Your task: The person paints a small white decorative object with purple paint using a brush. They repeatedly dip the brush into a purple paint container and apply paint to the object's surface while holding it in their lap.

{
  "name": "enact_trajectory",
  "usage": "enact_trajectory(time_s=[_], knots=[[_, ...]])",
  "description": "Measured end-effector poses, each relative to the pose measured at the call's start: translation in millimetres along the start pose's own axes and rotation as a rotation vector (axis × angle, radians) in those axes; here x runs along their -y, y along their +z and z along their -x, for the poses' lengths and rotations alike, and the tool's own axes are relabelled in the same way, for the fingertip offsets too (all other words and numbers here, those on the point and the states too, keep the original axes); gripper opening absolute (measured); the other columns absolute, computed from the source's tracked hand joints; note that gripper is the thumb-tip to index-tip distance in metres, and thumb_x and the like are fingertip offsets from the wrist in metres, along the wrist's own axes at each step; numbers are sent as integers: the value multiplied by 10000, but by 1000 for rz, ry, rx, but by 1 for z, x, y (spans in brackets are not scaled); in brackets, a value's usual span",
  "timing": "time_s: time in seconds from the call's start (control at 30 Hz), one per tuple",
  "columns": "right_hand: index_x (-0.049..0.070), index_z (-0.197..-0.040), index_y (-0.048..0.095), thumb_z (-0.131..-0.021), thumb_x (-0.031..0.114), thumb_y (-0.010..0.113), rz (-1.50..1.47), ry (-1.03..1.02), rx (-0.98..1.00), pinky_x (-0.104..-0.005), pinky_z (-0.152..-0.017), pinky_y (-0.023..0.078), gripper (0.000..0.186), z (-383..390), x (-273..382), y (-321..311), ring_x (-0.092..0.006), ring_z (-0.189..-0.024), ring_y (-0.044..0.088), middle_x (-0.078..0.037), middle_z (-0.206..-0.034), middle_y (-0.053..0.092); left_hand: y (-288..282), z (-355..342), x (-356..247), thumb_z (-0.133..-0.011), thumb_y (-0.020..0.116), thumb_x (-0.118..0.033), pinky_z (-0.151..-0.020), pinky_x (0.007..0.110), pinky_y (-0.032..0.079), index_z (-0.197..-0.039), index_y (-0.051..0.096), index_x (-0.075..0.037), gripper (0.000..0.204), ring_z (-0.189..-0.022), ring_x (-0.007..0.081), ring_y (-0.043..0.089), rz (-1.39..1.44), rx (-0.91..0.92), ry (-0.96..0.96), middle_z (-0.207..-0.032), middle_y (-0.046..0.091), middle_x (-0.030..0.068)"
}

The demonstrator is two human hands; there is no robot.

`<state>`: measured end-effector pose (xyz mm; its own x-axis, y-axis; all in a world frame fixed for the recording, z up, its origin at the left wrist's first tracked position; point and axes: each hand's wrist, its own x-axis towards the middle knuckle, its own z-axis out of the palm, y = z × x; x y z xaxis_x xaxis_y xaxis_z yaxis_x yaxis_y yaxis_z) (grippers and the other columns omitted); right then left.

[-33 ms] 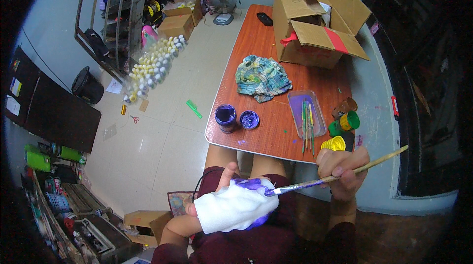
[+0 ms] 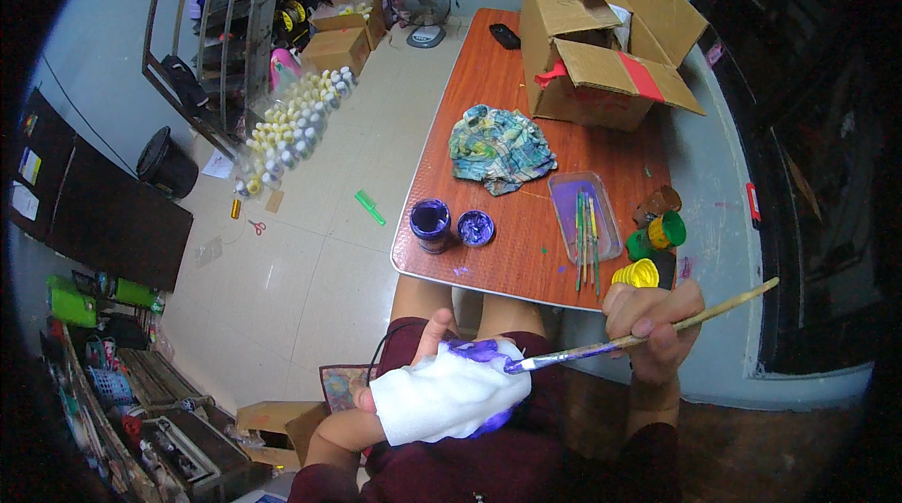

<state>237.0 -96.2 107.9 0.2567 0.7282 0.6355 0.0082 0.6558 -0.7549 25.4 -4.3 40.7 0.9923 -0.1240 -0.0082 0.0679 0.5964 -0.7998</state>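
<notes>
- brush [image 2: 597, 347] and white piece [image 2: 437, 400] look unmoved since earlier
- right hand [image 2: 655, 325] pinches the brush, tip touching the piece
- left hand [image 2: 365, 400] grips the piece before the table [image 2: 484, 71]
- atop: paint jar [image 2: 430, 224], rag [image 2: 501, 150], box [image 2: 564, 15]

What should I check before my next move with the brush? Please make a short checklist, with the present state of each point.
1. Paintbrush firmly held: ok, the right hand grips its handle.
2. White piece supported: ok, the left hand holds it, though most fingers are hidden.
3. Brush tip at the piece: ok, it appears to touch beside purple paint.
4. Paint jar upright and open: ok, standing near the table's corner.
5. Table free of paint marks: not ok, purple spots show near the front edge.
6. Paint on the piece dry: cannot tell.
</notes>
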Motion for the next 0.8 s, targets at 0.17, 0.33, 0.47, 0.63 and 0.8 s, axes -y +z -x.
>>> enact_trajectory(time_s=[0.17,0.33,0.47,0.63,0.8], knots=[[52,-863,459,-878,204,476,16,-10,-16,-311,-481,356,153,0,1,-1,-154,-482,484,-87,-599,544,2,-2,-1,-742,563,-463,-970,371,330,-1176,406,-42,624,-1033,250,458,-5,-6,-25,-1084,514,135],[57,-852,453,-876,192,473,7,-5,-14,-309,-478,359,138,0,-1,-4,-153,-473,475,-88,-597,539,1,-5,-4,-750,557,-451,-952,363,338,-1182,407,-50,608,-1017,239,463,-45,-12,-24,-1073,517,128],[56,-858,442,-875,196,476,-34,35,-15,-313,-470,363,145,-2,0,-4,-154,-465,468,-79,-584,524,-4,-4,-9,-756,553,-441,-939,357,344,-1186,408,-56,595,-1004,231,467,-81,-2,6,-1064,520,122],[55,-864,426,-877,183,471,-51,25,-28,-314,-468,369,136,-2,-5,-7,-159,-466,473,-96,-595,527,-8,-4,-14,-764,547,-429,-921,349,351,-1192,409,-64,580,-987,221,472,-179,-3,52,-1053,523,114],[57,-853,414,-884,192,467,-119,81,-19,-308,-477,373,148,-3,-4,-4,-159,-478,479,-112,-611,526,-15,2,-17,-772,542,-417,-904,341,358,-1198,409,-72,564,-971,211,477,-447,-22,169,-1042,526,107]])
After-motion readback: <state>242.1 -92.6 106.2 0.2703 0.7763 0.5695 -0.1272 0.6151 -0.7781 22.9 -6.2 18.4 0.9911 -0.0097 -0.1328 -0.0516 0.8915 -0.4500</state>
